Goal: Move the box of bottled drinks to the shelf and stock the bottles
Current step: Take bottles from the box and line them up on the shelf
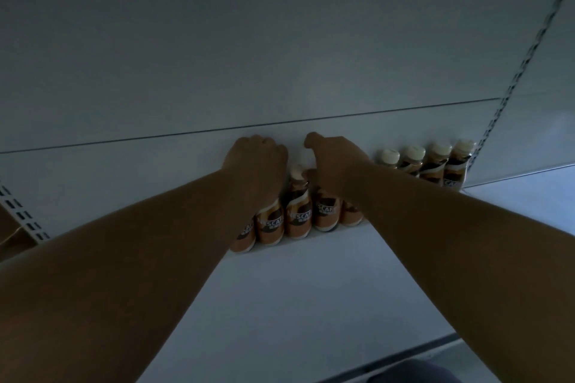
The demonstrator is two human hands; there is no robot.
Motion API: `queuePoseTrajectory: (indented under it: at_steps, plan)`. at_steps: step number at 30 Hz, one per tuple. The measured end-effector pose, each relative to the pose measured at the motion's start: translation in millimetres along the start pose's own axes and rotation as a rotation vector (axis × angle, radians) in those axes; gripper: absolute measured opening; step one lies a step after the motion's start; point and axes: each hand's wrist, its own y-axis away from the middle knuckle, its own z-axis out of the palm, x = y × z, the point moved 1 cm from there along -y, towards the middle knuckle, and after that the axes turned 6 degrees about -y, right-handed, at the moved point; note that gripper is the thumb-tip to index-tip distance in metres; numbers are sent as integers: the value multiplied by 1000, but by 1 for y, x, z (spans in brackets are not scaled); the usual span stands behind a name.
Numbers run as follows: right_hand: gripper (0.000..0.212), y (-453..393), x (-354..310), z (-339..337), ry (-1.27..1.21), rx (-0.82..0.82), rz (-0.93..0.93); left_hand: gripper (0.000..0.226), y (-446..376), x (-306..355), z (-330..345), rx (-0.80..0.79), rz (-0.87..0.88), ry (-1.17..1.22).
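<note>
Stocking under way, far from finished.
Left hand [255, 162] and right hand [334, 162] curled over caps of the middle bottles [298, 211] at the shelf [311, 289] back; exact hold unclear. Four more bottles [435, 165] rightward; much shelf bare; box unseen.

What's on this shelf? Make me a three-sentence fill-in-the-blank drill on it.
The middle bottles are labelled ____.
The right-hand group holds ____ bottles.
The left hand and right hand reach bottles standing on a white ____.
Missing: Nescafe; four; shelf.
</note>
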Motion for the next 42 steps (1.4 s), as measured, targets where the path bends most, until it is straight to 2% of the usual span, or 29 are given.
queuePoseTrajectory:
  at_steps: [2, 5, 10, 14, 20, 24, 28, 33, 42]
  plan:
    - [35, 9, 13, -10, 51, 27, 18, 37, -3, 5, -6, 66, 29, -20]
    - [24, 24, 41, -21, 103, 39, 61, 34, -10, 21, -20, 137, 86, 37]
    - [26, 41, 85, -26, 61, 91, 61, 33, -36, 60, -35, 113, 127, 108]
    - [17, 37, 110, -23, 15, 90, 31, 38, -55, 79, -37, -12, 183, 109]
    - [36, 20, 117, -31, 0, -37, 40, 31, -70, 80, -35, -137, 197, 86]
    - [41, 8, 111, -23, 49, -104, 42, 21, -75, 84, -32, -136, 136, 110]
    - [40, -3, 110, -12, -24, -48, 50, 23, -81, 85, -29, -168, 131, 180]
    - [35, -7, 111, -2, -81, 41, 46, 26, -79, 83, -26, -173, 188, 147]
    - [30, -6, 108, -9, -52, 16, 79, 30, -78, 86, -23, -172, 176, 224]
